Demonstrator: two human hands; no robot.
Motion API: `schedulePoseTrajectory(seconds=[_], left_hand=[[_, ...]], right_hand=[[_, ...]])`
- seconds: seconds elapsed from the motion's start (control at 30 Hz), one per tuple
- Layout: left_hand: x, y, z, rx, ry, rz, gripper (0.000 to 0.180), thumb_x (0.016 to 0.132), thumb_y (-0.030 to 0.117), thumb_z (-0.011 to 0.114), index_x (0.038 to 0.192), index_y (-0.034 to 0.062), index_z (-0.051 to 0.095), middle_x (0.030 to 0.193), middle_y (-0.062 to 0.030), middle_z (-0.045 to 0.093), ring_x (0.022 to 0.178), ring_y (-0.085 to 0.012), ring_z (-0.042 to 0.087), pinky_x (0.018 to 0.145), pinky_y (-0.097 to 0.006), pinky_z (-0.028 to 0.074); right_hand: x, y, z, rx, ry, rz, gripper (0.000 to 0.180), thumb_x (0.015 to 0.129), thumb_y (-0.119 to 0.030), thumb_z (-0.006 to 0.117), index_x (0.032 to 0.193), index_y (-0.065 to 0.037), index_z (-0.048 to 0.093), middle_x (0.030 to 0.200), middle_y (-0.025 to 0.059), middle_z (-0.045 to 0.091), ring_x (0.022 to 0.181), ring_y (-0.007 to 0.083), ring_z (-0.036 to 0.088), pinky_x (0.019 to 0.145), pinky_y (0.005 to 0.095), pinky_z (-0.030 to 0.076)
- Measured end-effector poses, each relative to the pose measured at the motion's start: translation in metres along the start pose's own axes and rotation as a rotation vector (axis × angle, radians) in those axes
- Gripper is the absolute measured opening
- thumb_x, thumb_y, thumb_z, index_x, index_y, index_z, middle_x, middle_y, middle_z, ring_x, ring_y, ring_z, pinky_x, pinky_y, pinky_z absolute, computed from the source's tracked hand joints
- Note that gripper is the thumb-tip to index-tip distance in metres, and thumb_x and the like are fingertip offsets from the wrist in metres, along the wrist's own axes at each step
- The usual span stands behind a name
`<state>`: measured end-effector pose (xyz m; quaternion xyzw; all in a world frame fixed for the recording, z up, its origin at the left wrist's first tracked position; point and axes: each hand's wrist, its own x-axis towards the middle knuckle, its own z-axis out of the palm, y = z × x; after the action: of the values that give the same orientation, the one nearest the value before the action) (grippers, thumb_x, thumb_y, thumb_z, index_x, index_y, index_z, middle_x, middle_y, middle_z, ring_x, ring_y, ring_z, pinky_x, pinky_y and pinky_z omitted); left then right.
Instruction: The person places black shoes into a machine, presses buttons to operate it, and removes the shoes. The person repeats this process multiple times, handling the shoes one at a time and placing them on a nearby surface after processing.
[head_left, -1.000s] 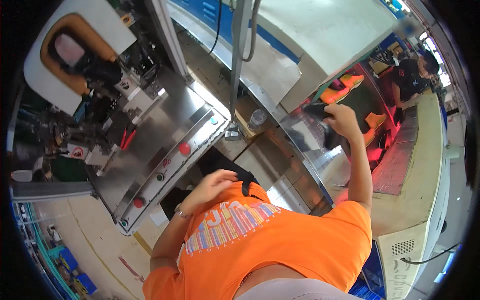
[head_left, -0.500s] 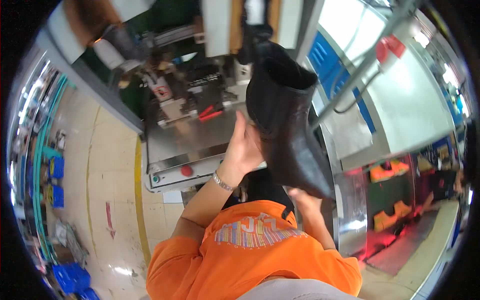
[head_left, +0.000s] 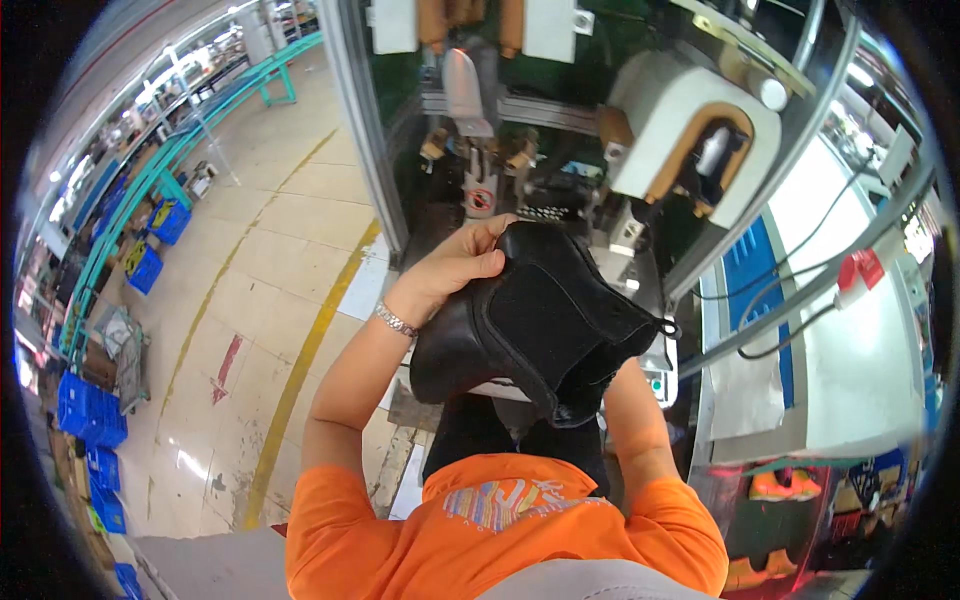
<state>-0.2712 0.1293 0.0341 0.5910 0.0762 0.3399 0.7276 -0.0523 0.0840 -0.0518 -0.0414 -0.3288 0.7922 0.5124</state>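
Note:
A black leather ankle boot with a dark elastic side panel and a pull loop is held in front of my body. It lies tilted, its opening toward the lower right and its toe toward the left. My left hand grips it along its upper left edge, thumb across the leather and fingers round the far side. Behind the opening, my right forearm reaches up to the boot; that hand and its fingers are hidden by it. Just beyond the boot stands a machine with a metal clamp fixture.
White machine heads with brown pads hang above the fixture, inside a metal frame. A red-and-white switch sits on a pole at right. Orange shoe parts lie under red light. Blue crates stand at far left.
The boot has turned over, its opening swinging from the top to the lower right. My left hand has shifted its hold to the upper left edge. The view has turned leftward.

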Motion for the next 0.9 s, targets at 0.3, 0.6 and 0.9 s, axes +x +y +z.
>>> schedulePoseTrajectory(seconds=[0.3, 0.6, 0.9], left_hand=[[-0.002, 0.112, -0.07, 0.531, 0.238, 0.172, 0.023, 0.088, 0.01, 0.054, 0.11, 0.0026, 0.052, 0.099, 0.001, 0.057, 0.09, -0.0072, 0.051, 0.079, -0.022, 0.041], [0.062, 0.098, -0.119, 0.274, 0.499, 0.502, 0.012, 0.086, 0.0, 0.055, 0.096, 0.0054, 0.05, 0.084, -0.0007, 0.057, 0.08, -0.0078, 0.052, 0.074, -0.02, 0.04], [0.095, 0.098, -0.136, 0.124, 0.65, 0.465, 0.014, 0.084, -0.002, 0.055, 0.096, 0.0042, 0.051, 0.087, -0.0039, 0.057, 0.083, -0.0106, 0.053, 0.076, -0.023, 0.041]], right_hand=[[0.15, -0.097, 0.06, -0.827, 0.045, -0.127, 0.012, 0.082, -0.009, 0.064, 0.094, -0.007, 0.063, 0.084, -0.0024, 0.063, 0.072, 0.0048, 0.055, 0.062, 0.0177, 0.04], [0.221, -0.082, 0.068, -0.589, 0.167, -0.476, 0.01, 0.081, -0.005, 0.063, 0.091, -0.002, 0.062, 0.082, 0.004, 0.064, 0.073, 0.0106, 0.059, 0.07, 0.0234, 0.047], [0.249, -0.089, 0.063, -0.529, 0.29, -0.521, 0.014, 0.081, -0.002, 0.061, 0.094, 0.003, 0.061, 0.084, 0.006, 0.063, 0.078, 0.0143, 0.058, 0.073, 0.0261, 0.046]])
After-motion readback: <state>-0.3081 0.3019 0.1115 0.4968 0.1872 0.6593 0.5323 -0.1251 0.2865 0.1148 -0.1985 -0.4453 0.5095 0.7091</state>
